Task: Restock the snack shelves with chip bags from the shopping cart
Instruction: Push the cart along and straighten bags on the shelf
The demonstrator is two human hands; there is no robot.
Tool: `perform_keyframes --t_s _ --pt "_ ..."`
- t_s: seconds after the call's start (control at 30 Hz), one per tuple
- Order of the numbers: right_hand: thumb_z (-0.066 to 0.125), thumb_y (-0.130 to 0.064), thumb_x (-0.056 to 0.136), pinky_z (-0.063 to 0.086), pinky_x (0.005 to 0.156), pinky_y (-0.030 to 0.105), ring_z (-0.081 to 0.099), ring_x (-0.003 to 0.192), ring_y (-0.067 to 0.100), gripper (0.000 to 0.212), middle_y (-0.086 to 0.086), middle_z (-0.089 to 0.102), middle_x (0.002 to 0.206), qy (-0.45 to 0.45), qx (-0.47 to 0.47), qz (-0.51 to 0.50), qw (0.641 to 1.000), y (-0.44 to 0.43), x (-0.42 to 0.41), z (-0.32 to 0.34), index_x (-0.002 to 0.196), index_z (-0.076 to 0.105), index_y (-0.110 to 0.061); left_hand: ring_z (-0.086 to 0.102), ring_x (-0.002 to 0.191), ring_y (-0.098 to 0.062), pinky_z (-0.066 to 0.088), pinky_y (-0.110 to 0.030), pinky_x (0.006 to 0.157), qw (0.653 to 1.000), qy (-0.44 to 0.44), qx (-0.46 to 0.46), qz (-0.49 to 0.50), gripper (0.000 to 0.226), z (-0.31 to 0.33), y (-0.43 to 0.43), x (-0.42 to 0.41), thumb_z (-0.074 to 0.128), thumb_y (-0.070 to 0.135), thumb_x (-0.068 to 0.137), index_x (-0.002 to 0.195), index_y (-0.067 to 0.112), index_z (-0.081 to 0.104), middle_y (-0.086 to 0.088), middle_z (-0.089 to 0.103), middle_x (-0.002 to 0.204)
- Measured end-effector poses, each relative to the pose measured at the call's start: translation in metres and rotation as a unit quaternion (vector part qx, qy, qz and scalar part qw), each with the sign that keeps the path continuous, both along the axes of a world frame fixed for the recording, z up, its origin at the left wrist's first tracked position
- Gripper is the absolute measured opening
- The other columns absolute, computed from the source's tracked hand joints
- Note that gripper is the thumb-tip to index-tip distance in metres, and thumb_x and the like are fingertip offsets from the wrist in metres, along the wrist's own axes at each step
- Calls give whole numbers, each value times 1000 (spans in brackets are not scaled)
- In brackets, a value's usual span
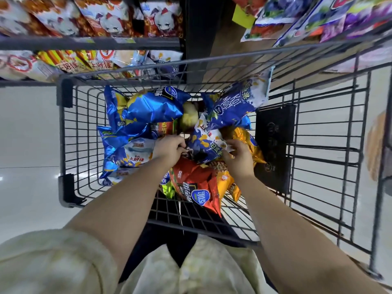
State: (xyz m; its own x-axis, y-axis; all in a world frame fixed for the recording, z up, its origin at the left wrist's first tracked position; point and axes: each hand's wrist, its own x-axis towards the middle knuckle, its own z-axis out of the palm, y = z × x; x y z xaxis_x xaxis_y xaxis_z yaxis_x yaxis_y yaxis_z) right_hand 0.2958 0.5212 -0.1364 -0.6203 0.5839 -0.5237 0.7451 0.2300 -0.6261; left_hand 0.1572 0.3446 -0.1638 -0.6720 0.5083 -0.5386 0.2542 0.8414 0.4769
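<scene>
Both my arms reach down into the black wire shopping cart (pixel 70 132), which holds several chip bags. My left hand (pixel 168 148) and my right hand (pixel 238 155) grip the two sides of a blue and white chip bag (pixel 206 143) in the cart's middle. Shiny blue bags (pixel 152 105) lie to the left, and another blue and white bag (pixel 235 102) leans at the back right. A red bag (pixel 196 185) lies just below my hands, with orange bags (pixel 247 141) to its right. The snack shelves (pixel 91 42) stand beyond the cart.
The shelves hold rows of red and white bags (pixel 163 20) above and striped bags (pixel 70 62) below. Another shelf unit (pixel 318 22) with blue and purple packets stands at the upper right. Pale glossy floor (pixel 27 134) lies to the left of the cart.
</scene>
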Motion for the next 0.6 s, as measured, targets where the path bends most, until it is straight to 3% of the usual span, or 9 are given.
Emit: perform_keyframes --t_s 0.13,0.23,0.33,0.4,0.43,0.47,0.53,0.6 --pt "72 -19 84 48 94 46 56 108 22 28 -2 56 109 49 9 -20 999 -3 -2 16 109 60 -18 61 95 -26 42 -33 75 996 68 42 36 8 18 -15 10 70 7 82 85 14 72 -2 69 93" --pt "76 -22 80 43 101 40 50 116 21 42 -5 46 116 88 22 -35 995 -5 -8 33 116 54 -21 62 92 -28 48 -38 77 990 93 68 76 3 39 -22 16 72 8 82 84 11 71 -4 69 91" --pt "77 -26 80 38 101 23 46 119 15 63 -4 42 128 97 -17 -78 992 -9 -16 50 133 44 -21 59 80 -15 45 -28 72 983 76 89 144 9 63 -25 15 75 18 83 83 11 70 1 67 87" --pt "78 -26 81 35 87 0 50 112 13 70 -3 48 124 93 -74 -81 990 -14 -22 62 138 38 -18 56 71 -4 40 -14 65 971 39 117 205 12 82 -27 14 76 19 83 80 12 67 6 63 82" --pt "78 -27 81 33 79 -4 51 110 14 71 -3 50 122 85 -98 -69 989 -17 -26 65 139 38 -16 55 68 2 38 -6 61 962 22 133 237 13 91 -29 13 76 16 83 80 11 65 8 61 79" --pt "78 -30 81 35 82 0 51 112 16 73 -1 51 123 70 -126 -54 988 -20 -29 69 139 38 -15 55 64 5 39 -3 59 952 8 150 267 14 99 -32 12 76 13 83 80 9 63 9 59 77" --pt "78 -39 79 42 94 22 52 115 16 78 -3 53 128 26 -190 -36 981 -28 -37 75 142 38 -17 57 60 6 42 -2 55 933 -14 177 313 15 113 -41 9 76 10 82 79 8 61 9 58 76" --pt "81 -41 75 41 91 31 57 102 8 76 -11 57 119 4 -268 -30 963 -40 -45 80 137 42 -25 56 61 1 44 -6 55 920 -33 201 336 18 124 -53 7 77 10 82 75 11 60 6 60 75"
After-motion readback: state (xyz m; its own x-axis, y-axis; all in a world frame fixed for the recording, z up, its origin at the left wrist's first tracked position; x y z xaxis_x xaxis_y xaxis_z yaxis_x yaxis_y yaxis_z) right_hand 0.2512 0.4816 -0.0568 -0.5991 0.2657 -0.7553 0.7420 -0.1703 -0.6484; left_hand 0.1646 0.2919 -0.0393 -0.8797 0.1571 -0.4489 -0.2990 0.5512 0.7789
